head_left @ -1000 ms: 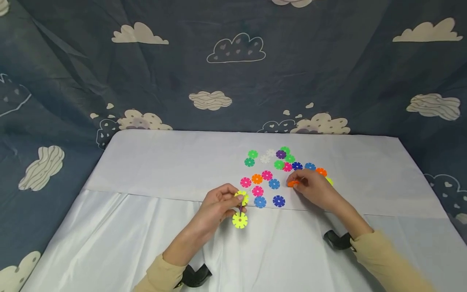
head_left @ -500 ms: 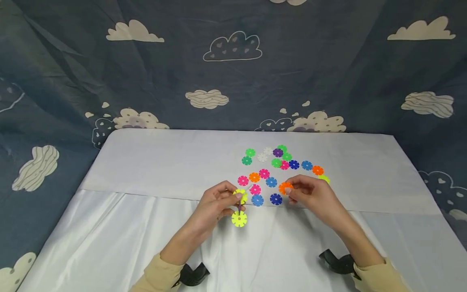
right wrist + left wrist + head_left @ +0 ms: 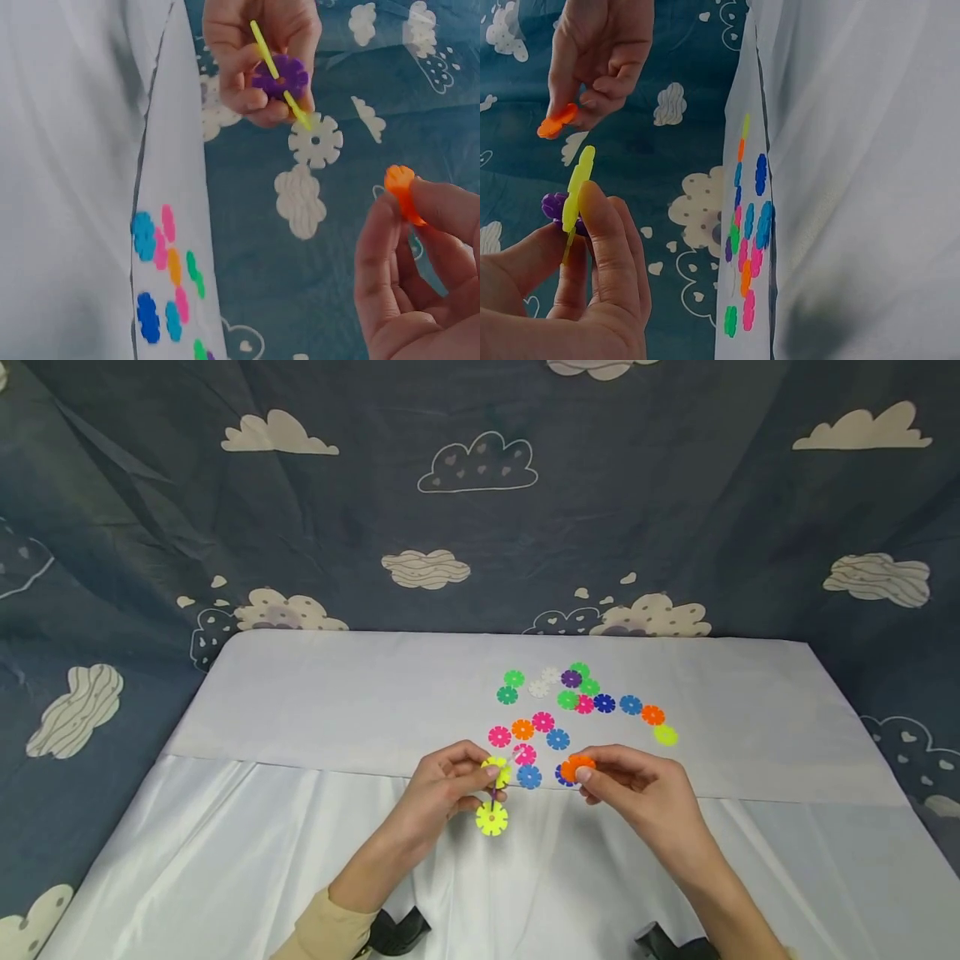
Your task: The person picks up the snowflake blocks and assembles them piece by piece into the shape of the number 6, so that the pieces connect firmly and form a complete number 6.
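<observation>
My left hand [image 3: 442, 793] pinches a joined cluster of notched plastic snowflake discs. Two yellow discs [image 3: 491, 819] show in it, linked by a purple disc [image 3: 292, 69]. In the right wrist view a white disc [image 3: 326, 152] sits at the end of a yellow one. My right hand [image 3: 648, 789] pinches a single orange disc [image 3: 577, 767] between thumb and fingers, a short gap to the right of the cluster. From the head, that orange disc overlaps a dark blue disc [image 3: 562, 775] on the table.
Loose discs lie scattered beyond the hands: pink [image 3: 543, 722], light blue [image 3: 528, 777], green [image 3: 513, 678], white [image 3: 538, 687], purple [image 3: 571, 679] and yellow [image 3: 666, 735]. White cloth covers the table [image 3: 337, 693]. A dark cloud-patterned curtain [image 3: 480, 585] hangs behind it.
My right hand has brought the orange disc up from the table, leftward and nearer to me, toward the cluster. My left hand stays almost in place with its joined discs.
</observation>
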